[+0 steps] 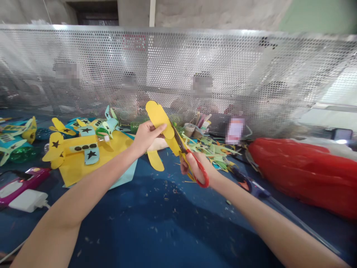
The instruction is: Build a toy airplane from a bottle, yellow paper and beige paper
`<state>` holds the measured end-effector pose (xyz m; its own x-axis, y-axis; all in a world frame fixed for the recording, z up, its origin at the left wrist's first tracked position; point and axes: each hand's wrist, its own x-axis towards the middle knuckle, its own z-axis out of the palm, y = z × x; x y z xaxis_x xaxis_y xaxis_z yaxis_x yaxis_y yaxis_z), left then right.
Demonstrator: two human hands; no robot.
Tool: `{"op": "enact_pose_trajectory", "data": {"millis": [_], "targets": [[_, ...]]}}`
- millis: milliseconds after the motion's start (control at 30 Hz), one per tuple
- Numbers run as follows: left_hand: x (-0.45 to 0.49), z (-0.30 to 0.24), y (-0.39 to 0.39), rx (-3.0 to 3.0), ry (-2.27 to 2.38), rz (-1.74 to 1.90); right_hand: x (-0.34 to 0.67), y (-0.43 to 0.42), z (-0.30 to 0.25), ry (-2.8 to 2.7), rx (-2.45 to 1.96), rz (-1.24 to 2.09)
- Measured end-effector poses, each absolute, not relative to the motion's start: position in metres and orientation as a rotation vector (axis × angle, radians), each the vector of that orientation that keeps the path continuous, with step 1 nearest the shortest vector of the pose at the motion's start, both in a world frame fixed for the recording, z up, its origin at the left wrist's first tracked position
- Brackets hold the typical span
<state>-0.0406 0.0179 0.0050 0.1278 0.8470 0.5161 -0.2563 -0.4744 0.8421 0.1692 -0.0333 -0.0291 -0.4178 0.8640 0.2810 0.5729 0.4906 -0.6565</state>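
Two bare forearms are reaching out over a blue table speckled with paper scraps. The left hand is pinching a yellow paper shape with rounded lobes, holding it up above the table. The right hand is gripping red-handled scissors, and the blades are biting into the shape's lower edge, so a cut seems to be under way. Cutting further would likely call for turning the paper to follow the curve. Beyond, paper planes are lying on the left and a red bag on the right, in front of a perforated metal screen.
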Motion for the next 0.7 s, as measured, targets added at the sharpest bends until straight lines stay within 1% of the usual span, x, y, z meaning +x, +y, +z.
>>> {"op": "enact_pose_trajectory", "data": {"millis": [200, 567, 700], "targets": [[-0.038, 0.005, 0.016, 1.498, 0.614, 1.427, 0.167, -0.030, -0.031, -2.178, -1.178, 0.594], [-0.033, 0.007, 0.008, 1.460, 0.668, 1.292, 0.168, -0.031, -0.030, -2.091, -1.164, 0.713], [-0.032, 0.008, 0.005, 1.444, 0.685, 1.258, 0.169, -0.030, -0.030, -2.109, -1.176, 0.634]]}}
